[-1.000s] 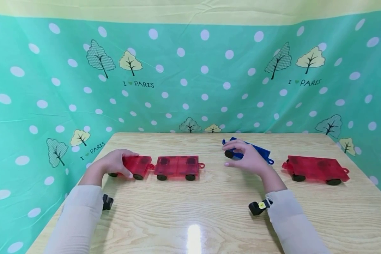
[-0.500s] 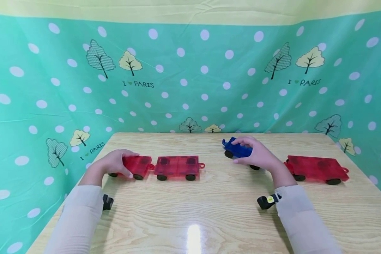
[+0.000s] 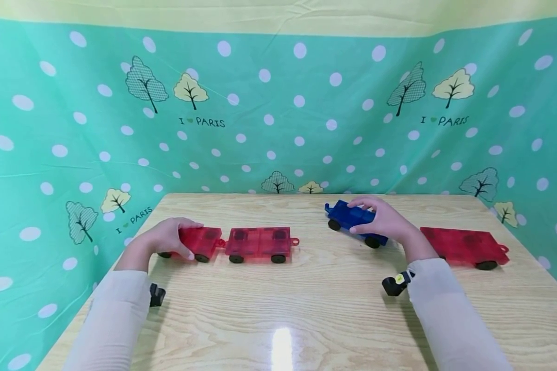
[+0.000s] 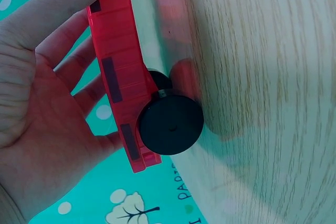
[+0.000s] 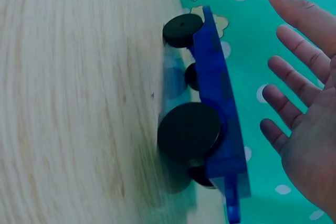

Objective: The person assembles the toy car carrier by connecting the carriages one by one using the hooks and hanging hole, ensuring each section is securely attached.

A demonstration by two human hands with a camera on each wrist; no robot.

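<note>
On the left, the left hand (image 3: 167, 236) holds a flat, see-through red toy train car (image 3: 204, 241) with black wheels, thumb on the near side and fingers behind it. The left wrist view shows that red car (image 4: 116, 61) standing on its wheels. A ring and hook link it to a second red car (image 3: 258, 242). The right hand (image 3: 384, 221) hovers over the right part of a blue toy train car (image 3: 345, 214). In the right wrist view its fingers are spread, apart from the blue car (image 5: 216, 77), whose right end the hand hides in the head view.
A third red car (image 3: 466, 245) stands at the right, partly behind the right forearm. All the cars are on a light wooden table (image 3: 241, 314). A green dotted curtain (image 3: 278, 113) hangs along the table's back and sides.
The right hand has moved to the right along the blue car, uncovering its left and middle parts and covering its right end. The left hand and the red cars have not visibly moved.
</note>
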